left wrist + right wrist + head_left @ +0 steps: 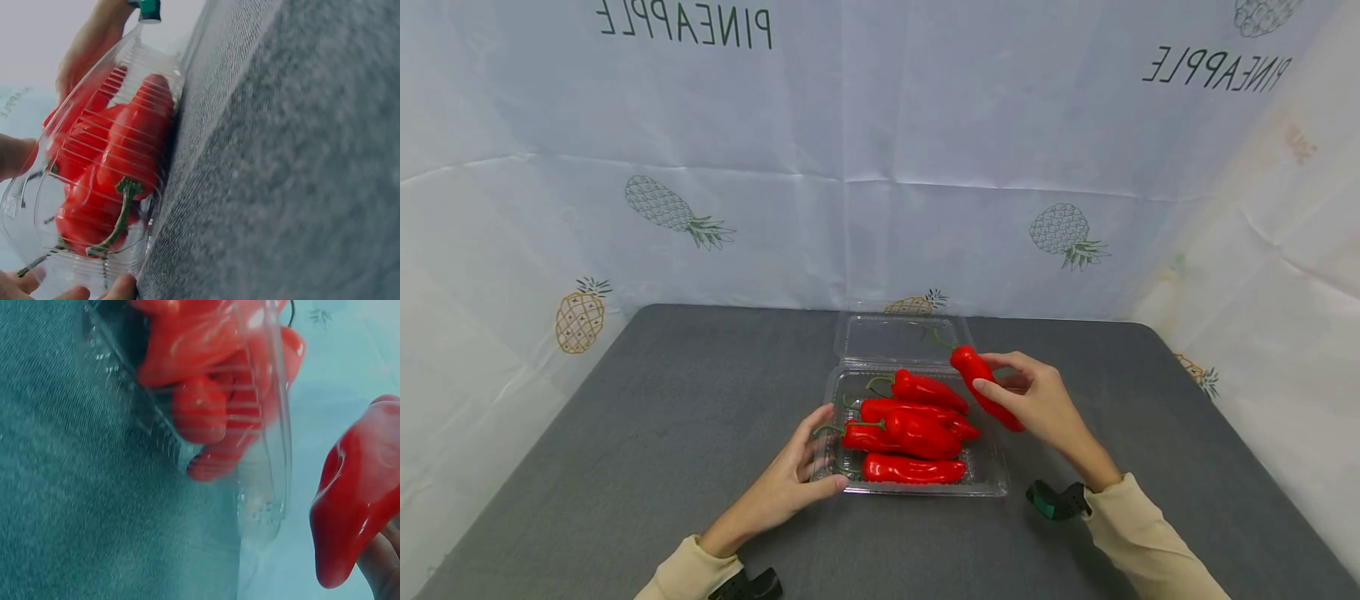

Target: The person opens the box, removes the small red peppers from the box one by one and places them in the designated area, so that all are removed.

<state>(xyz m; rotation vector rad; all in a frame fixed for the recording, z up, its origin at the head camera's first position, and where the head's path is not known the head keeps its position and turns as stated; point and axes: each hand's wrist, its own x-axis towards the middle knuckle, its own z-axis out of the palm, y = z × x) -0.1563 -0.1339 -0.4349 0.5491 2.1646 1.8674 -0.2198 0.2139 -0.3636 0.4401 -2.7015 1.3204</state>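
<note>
Over the box's (987, 477) right edge, right fingers (1009, 360) pinch a pepper (967, 365); squeeze lightly. Spread left fingers (813, 423) should steady the box.

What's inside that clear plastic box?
Shiny, elongated red peppers with green stems lie overlapping inside the clear plastic box. Overlaps hide parts of lower ones and whatever lies underneath.

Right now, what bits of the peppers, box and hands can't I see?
Head view: parts of the floor of the clear container, covered by piled peppers.
Left wrist view: most of the left hand, cut off by the bottom edge.
Right wrist view: the stem end of the held pepper and most of the right hand, cut off by the right edge.
</note>
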